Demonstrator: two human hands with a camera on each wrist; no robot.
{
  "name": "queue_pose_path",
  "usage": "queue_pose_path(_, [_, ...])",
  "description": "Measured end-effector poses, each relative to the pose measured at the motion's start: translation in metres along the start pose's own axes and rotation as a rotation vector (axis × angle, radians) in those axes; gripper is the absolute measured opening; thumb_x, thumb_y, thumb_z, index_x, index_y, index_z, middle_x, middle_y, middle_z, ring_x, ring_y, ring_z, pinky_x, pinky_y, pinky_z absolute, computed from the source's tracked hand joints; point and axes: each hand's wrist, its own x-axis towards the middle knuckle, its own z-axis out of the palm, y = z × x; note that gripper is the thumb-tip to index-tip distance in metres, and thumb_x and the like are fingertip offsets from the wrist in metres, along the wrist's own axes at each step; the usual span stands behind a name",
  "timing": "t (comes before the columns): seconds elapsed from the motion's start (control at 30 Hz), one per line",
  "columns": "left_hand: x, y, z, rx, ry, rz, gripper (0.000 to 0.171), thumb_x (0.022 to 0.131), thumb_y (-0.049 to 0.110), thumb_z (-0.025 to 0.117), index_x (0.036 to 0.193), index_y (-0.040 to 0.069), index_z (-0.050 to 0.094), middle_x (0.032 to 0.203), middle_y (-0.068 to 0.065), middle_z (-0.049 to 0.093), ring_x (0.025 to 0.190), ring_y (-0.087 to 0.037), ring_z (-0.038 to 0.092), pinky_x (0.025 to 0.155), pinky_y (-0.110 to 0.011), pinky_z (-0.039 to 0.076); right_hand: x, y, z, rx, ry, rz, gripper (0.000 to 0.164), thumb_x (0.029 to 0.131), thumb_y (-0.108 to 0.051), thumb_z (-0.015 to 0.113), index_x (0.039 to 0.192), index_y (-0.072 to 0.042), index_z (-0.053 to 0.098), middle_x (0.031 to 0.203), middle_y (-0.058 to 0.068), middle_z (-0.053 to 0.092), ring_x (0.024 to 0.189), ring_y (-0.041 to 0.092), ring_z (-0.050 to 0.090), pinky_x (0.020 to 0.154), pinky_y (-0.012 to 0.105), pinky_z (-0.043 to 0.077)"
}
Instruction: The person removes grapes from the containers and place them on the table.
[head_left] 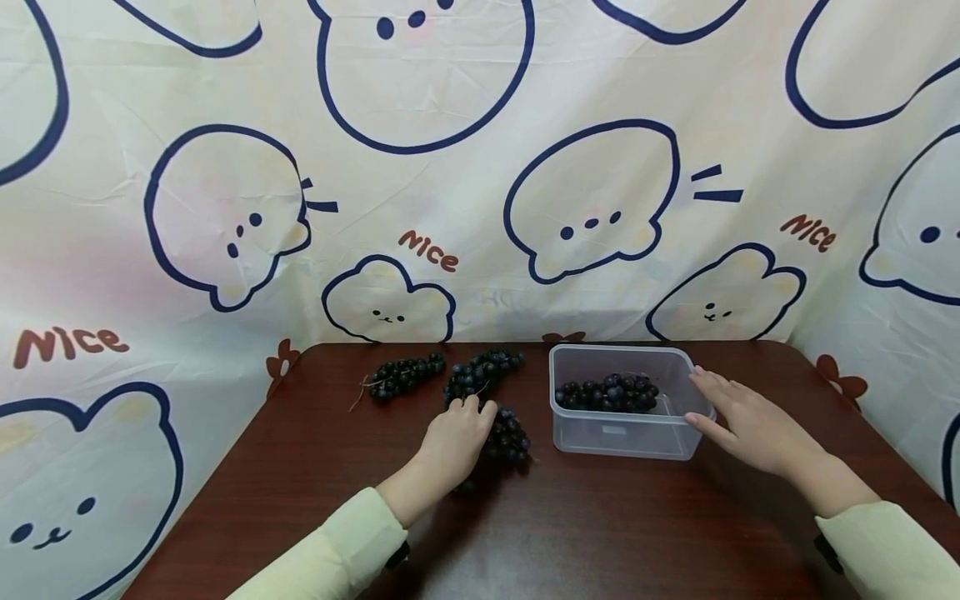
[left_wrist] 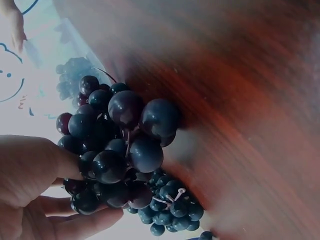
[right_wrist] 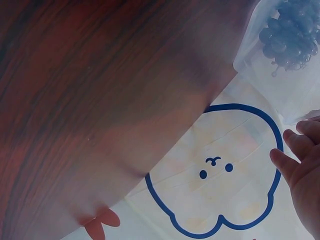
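Observation:
My left hand (head_left: 453,446) grips a bunch of dark grapes (head_left: 508,437) near the middle of the table. In the left wrist view the thumb and fingers close on one end of this bunch (left_wrist: 115,145), with a thin stem poking out. To the right stands a clear plastic box (head_left: 622,439) without a lid, and another bunch of grapes (head_left: 607,393) lies inside it. My right hand (head_left: 757,429) is at the box's right end, its fingers extended along the rim. That hand (right_wrist: 306,172) holds nothing.
Two more grape bunches lie toward the back of the dark wooden table (head_left: 600,517): one at the left (head_left: 405,377) with a stem sticking out, and a second bunch (head_left: 483,372) just beyond my left hand. A printed cloth (head_left: 480,200) hangs behind the table and at both sides.

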Motion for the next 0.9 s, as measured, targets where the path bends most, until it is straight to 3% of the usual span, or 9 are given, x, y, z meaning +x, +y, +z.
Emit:
queue_pose_path(0.2, [0.0006,-0.0016,-0.0004,-0.066,-0.046,0.011,0.020,0.085,0.004,0.073,0.098,0.003,0.058,0.082,-0.013,0.055,0.060,-0.022,0.052,0.040,-0.025,0.039,0.0002,0.0010,0.0002,0.000,0.002,-0.003,0.077,0.095,-0.051,0.055,0.144,0.006,0.040,0.148,0.028,0.034,0.133,0.048,0.035,0.102,0.064,0.029])
queue_pose_path(0.5, [0.0002,-0.0059,-0.0014,-0.195,-0.218,-0.056,0.023,0.089,0.007,0.067,0.108,-0.001,0.057,0.096,-0.020,0.058,0.058,-0.024,0.054,0.041,-0.027,0.041,0.0007,0.0005,0.0005,0.000,0.005,-0.010,0.076,0.095,-0.051,0.055,0.144,0.007,0.040,0.148,0.028,0.035,0.133,0.047,0.035,0.102,0.064,0.029])
queue_pose_path(0.77, [0.0007,-0.0077,-0.0057,-0.267,-0.261,-0.104,0.028,0.088,0.004,0.064,0.113,0.000,0.054,0.094,-0.017,0.056,0.049,-0.017,0.044,0.037,-0.027,0.033,-0.0001,0.0002,0.0007,-0.001,0.004,-0.008,0.076,0.096,-0.050,0.054,0.144,0.006,0.039,0.148,0.028,0.034,0.133,0.047,0.035,0.103,0.063,0.029])
queue_pose_path(0.9, [0.0017,-0.0078,-0.0081,-0.267,-0.278,-0.109,0.036,0.088,0.008,0.065,0.121,0.003,0.052,0.101,-0.016,0.057,0.051,-0.017,0.045,0.038,-0.028,0.033,-0.0004,0.0005,0.0015,-0.004,0.006,-0.010,0.076,0.096,-0.050,0.054,0.144,0.006,0.039,0.149,0.028,0.034,0.133,0.046,0.035,0.103,0.062,0.029])
